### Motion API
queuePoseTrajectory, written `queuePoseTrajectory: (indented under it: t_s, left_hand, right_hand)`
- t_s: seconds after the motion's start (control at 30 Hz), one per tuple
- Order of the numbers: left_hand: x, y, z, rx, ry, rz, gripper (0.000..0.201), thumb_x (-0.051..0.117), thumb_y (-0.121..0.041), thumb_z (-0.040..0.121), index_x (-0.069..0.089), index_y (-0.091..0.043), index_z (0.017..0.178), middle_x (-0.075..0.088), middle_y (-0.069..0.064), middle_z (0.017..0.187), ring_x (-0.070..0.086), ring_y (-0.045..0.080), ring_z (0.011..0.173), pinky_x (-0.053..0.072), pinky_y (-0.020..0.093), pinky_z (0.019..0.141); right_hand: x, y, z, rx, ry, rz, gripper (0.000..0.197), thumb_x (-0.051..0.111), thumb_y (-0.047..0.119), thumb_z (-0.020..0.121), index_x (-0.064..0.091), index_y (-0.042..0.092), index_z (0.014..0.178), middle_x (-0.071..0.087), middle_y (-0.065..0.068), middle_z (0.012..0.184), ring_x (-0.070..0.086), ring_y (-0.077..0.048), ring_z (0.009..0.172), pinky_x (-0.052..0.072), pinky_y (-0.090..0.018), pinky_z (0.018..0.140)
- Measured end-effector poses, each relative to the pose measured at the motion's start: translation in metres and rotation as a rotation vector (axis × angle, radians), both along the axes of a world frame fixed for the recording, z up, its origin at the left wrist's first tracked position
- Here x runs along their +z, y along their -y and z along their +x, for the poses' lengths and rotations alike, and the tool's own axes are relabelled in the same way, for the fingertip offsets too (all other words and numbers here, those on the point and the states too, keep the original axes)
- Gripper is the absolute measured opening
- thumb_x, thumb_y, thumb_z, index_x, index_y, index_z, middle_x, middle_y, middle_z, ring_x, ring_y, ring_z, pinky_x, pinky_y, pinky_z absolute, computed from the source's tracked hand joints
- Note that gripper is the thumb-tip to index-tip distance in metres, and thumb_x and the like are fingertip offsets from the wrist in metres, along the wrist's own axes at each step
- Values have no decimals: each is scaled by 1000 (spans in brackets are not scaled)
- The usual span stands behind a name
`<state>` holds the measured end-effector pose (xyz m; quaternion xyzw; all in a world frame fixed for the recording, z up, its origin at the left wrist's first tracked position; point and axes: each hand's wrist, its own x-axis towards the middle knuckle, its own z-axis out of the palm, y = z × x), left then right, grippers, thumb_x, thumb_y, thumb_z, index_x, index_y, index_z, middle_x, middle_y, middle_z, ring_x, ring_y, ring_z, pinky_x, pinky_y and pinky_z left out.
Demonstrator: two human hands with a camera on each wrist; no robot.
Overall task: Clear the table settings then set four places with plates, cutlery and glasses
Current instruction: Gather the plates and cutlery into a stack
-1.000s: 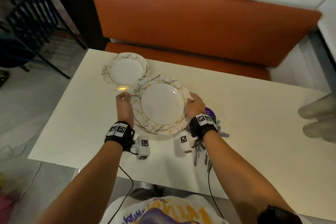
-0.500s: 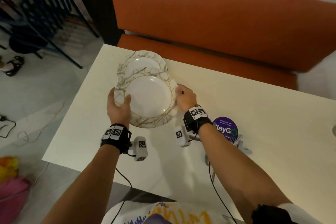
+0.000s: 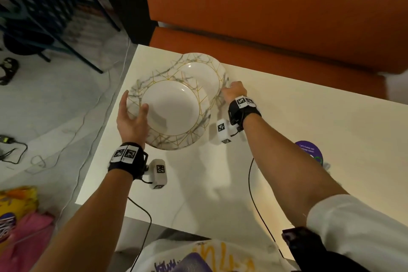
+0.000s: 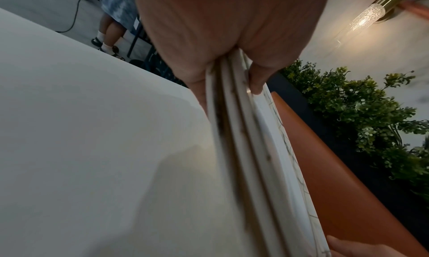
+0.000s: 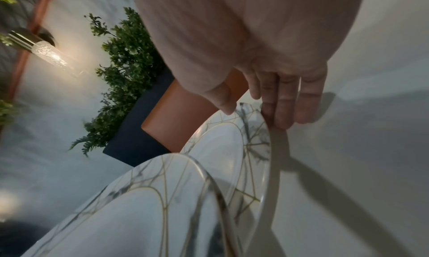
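My left hand (image 3: 132, 115) grips the left rim of a stack of white plates (image 3: 172, 115) with grey marbling and gold lines, thumb on top and fingers underneath. In the left wrist view, three stacked rims (image 4: 243, 132) show between thumb and fingers of the left hand (image 4: 227, 84). The stack hangs tilted above the table (image 3: 287, 117) near its far left corner. A matching single plate (image 3: 205, 75) lies on the table behind it, partly hidden by the stack. My right hand (image 3: 234, 93) pinches the right rim of the single plate (image 5: 232, 147), thumb above and fingers (image 5: 281, 114) under the edge.
An orange bench (image 3: 265, 17) runs along the table's far side. A round purple sticker (image 3: 309, 152) is on the table to the right. Dark chair frames (image 3: 44, 6), floor cables and coloured bags (image 3: 17, 216) lie beyond the table's left edge.
My right hand has let go of the stack and moved to the far plate's rim. The left hand now holds the stack alone and has carried it to the left.
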<state>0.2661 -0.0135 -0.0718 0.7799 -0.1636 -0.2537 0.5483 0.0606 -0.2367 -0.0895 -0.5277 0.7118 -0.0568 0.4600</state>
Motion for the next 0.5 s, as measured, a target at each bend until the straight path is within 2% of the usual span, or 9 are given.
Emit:
queuePoseTrajectory:
  t_s: [0.07,0.17,0.23,0.3,0.4,0.5]
  left_hand:
    - [0,-1,3,1,-4,-18,61,71,-30,92,50,-37,149,62,-7,141,61,11,127,56,37,103]
    - [2,-1,6,1,-2,-32,59,71,-31,92,51,-37,147,63,-7,139,62,10,125,57,37,101]
    - [3,-1,7,2,-4,-35,58,71,-31,92,52,-37,147,64,-8,139,62,11,125,57,38,100]
    - [3,0,6,2,-14,-41,59,71,-30,92,52,-37,147,64,-7,139,62,12,126,58,40,100]
    - [6,3,-3,-9,-17,-49,59,69,-25,93,51,-35,149,62,-6,141,62,13,126,58,41,100]
    - [10,9,-17,-27,-9,-52,58,67,-20,95,50,-32,150,60,-6,142,60,14,127,57,42,101]
  right_hand:
    - [-4,0,3,-25,14,20,63,65,28,95,38,6,148,52,-16,145,58,-34,124,45,-31,83]
    - [-10,-3,1,-43,39,35,72,70,28,92,35,8,151,50,-13,147,55,-32,127,43,-30,83]
    - [-8,-2,-6,-62,29,7,67,68,22,93,36,8,151,49,-13,149,53,-32,130,42,-29,85]
    - [-6,0,-20,-105,49,-11,61,62,14,94,38,10,150,51,-12,147,55,-33,125,42,-28,85]
    - [0,6,-51,-183,139,-61,51,54,6,93,46,14,143,58,-4,120,59,-28,106,45,-29,80]
    - [14,10,-93,-230,177,-163,42,55,9,94,52,16,136,58,-1,110,61,-27,109,50,-32,85]
